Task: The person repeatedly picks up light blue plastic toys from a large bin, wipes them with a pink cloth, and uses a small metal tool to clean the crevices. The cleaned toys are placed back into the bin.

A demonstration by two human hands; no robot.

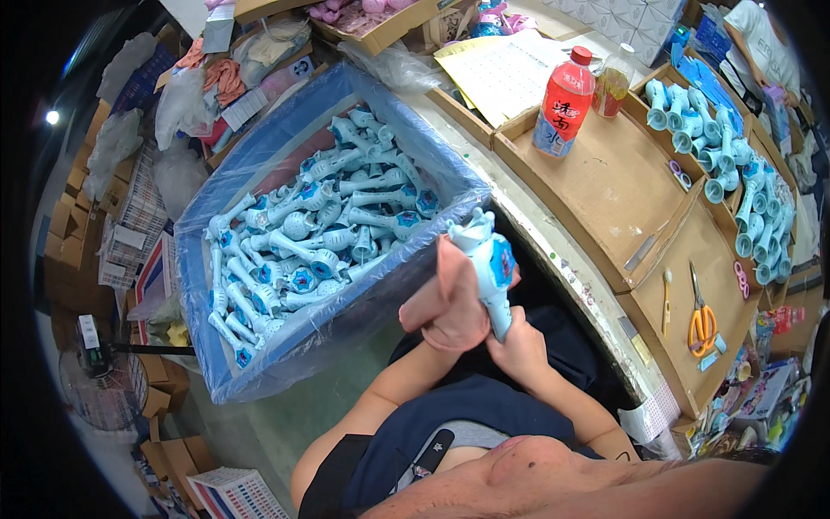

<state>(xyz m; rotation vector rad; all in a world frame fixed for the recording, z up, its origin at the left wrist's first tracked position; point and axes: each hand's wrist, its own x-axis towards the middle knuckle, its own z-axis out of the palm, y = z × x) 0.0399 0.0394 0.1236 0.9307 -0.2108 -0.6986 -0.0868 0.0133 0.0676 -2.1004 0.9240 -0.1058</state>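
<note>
A light blue plastic toy [498,266], shaped like a microphone with a crown-like top and a dark blue emblem, is held in front of my body. My left hand [446,355], mostly hidden under a salmon-pink cloth [447,311], grips the toy's head through that cloth. Lower down, the fingers of my right hand [524,350] close around the handle end. Just left of my hands stands a blue bin [259,136] lined with clear plastic. Many similar light blue toys [311,227] lie heaped inside it.
Cardboard trays [583,194] line the workbench, with a red bottle [565,104], a clear bottle [613,81], orange-handled scissors [702,324] and a toothbrush [666,301]. Light blue parts [720,143] fill a farther tray. A fan [104,389] stands left. Another person [762,45] works at upper right.
</note>
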